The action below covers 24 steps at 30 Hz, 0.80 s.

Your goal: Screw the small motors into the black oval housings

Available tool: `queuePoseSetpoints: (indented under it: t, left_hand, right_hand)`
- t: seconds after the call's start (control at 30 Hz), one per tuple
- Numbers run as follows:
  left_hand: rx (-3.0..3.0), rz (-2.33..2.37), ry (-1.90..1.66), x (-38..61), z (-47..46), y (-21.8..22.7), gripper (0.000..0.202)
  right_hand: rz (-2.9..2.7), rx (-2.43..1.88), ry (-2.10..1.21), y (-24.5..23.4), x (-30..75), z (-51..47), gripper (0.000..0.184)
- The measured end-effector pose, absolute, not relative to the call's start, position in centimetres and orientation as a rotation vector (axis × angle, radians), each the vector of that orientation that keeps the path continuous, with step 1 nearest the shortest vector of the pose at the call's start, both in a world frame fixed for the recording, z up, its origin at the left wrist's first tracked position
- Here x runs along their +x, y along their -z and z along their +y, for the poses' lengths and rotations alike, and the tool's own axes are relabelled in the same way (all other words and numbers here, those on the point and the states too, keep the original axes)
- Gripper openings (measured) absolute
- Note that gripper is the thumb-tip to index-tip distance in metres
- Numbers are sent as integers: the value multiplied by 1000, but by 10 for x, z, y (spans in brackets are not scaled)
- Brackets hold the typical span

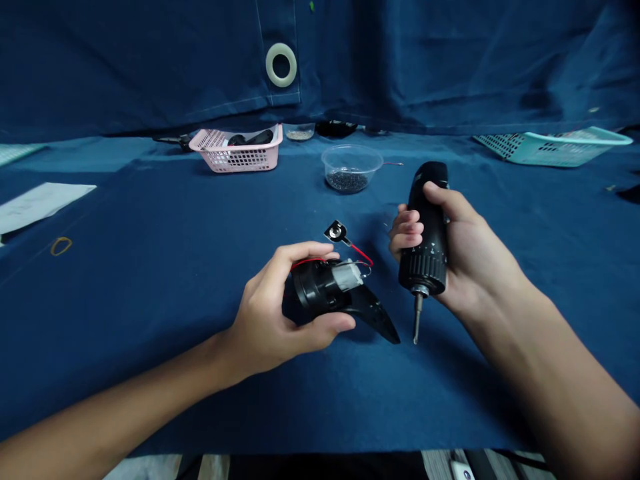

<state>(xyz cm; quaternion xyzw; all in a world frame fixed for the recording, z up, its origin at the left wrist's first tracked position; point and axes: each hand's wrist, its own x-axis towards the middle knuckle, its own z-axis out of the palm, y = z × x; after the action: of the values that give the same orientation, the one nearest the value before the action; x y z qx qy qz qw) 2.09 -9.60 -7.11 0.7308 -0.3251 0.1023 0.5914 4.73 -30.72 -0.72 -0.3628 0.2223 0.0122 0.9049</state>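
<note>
Right, working across from the left: a sheet of paper lies at about ten o'clock on the blue cloth, with a rubber band nearer you at nine. A pink basket sits farther off at eleven. Your left hand is closed around a black plastic housing, just ahead of you, fingers over the top and thumb beneath. It looks light and stiff, so keep hold of the thick round body rather than the tapered tail. The silver motor sits exposed, and its thin red wire leads to a small terminal; that wire looks fragile. A clear bowl of small black parts sits at twelve. At one o'clock, your right hand grips an electric screwdriver, bit down. A teal basket lies at two.
</note>
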Motion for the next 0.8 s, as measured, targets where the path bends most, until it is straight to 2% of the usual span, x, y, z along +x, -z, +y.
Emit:
queuePoseSetpoints:
  t: [0.63,0.8]
  left_hand:
    - [1709,-716,-303,25,-93,67,56]
    - [1671,-626,-201,25,-94,62,39]
  right_hand:
    - [456,-772,-93,7,45,-304,22]
    - [461,-768,-99,6,44,-303,21]
